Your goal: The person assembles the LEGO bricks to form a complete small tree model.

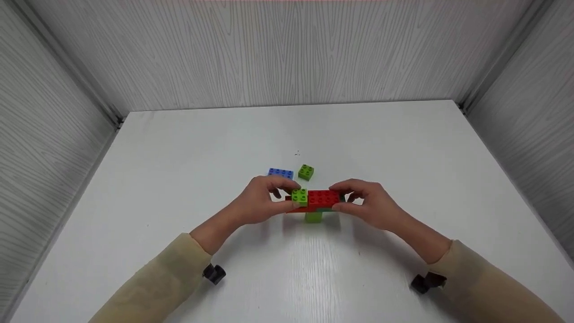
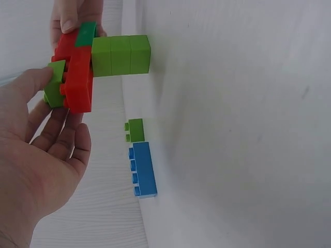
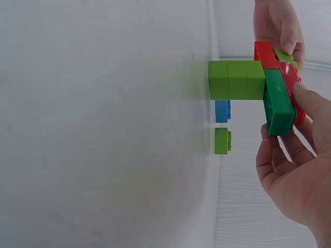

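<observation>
Both hands on the build, one at each end! The left hand point(image 1: 262, 204) has the small lime block point(image 1: 299, 198) pinched, thumb on the near side and a finger behind, the gap no wider than the block itself. Over on the other end, the right hand point(image 1: 370, 204) grips the upper red brick point(image 1: 323, 198) between thumb and fingers, fingertips close against the dark green brick point(image 3: 278, 103) beneath.

And where does it all sit? Mid-table, a T shape: the crossbar's long axis runs straight from hand to hand, above an upright green column point(image 2: 120, 55). The lime block lies just beside the upper red brick, over the lower red brick point(image 2: 78, 80), whose studs peek out next to it. Fully seated? From here I can't tell!

That's the relation that counts, I'd say: lime block above, lower red brick directly below, off to the left of the column. The left hand is the nearer one, and any downward press there could tip the bar, with the right hand as counterweight. Beyond, on the white table point(image 1: 403, 148), lie a blue brick point(image 1: 281, 171) and a spare green block point(image 1: 306, 172).
</observation>
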`<action>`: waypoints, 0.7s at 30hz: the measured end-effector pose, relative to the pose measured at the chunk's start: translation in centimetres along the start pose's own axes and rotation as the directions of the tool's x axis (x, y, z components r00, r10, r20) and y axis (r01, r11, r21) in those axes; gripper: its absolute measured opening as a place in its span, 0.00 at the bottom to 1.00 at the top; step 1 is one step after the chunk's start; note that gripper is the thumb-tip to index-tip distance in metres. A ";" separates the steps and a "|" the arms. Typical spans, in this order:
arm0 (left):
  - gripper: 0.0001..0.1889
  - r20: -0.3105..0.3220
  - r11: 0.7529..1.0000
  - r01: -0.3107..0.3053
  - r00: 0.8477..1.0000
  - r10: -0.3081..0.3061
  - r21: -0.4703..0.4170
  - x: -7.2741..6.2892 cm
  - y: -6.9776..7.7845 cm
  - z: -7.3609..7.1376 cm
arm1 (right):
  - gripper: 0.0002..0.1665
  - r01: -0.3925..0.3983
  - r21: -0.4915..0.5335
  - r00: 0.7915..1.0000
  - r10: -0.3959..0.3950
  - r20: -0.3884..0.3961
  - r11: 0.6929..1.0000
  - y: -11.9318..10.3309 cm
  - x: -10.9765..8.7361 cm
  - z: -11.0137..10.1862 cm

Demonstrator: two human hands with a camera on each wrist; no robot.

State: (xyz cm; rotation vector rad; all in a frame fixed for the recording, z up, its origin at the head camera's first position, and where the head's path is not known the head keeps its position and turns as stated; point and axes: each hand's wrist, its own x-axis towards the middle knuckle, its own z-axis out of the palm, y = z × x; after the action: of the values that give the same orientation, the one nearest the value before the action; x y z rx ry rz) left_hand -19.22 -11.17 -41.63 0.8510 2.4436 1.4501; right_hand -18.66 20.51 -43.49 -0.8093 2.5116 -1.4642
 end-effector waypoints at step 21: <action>0.18 -0.025 0.998 0.041 0.999 -0.042 -0.041 -0.3 -0.5 0.9 | 0.23 -0.012 0.003 1.000 0.012 -0.002 1.000 0.0 0.0 0.2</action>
State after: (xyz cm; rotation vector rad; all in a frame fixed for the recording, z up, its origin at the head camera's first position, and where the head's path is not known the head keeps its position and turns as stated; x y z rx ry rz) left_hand -18.77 -10.86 -42.53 0.7741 2.4268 1.4998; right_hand -18.60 20.39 -43.57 -0.7916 2.5107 -1.4660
